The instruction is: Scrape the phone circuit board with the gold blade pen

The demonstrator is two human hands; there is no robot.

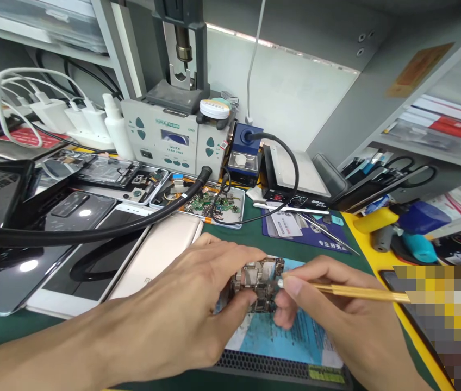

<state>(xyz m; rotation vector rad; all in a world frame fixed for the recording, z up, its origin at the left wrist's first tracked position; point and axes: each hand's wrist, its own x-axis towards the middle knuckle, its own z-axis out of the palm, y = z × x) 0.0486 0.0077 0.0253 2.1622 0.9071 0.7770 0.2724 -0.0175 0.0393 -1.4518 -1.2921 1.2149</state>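
My left hand grips a small metal-framed circuit board between thumb and fingers. It is held over a blue and white sheet. A thin golden-handled tool is pinched in my right hand, its silvery tip end at the right edge of the board. The fingers of my right hand lie close beside the board. Exactly where the tool's tip touches is too small to tell.
A hot-air station stands at the back. Phones lie at the left under a thick black hose. A parts tray, tweezers and a yellow bottle sit beyond my hands.
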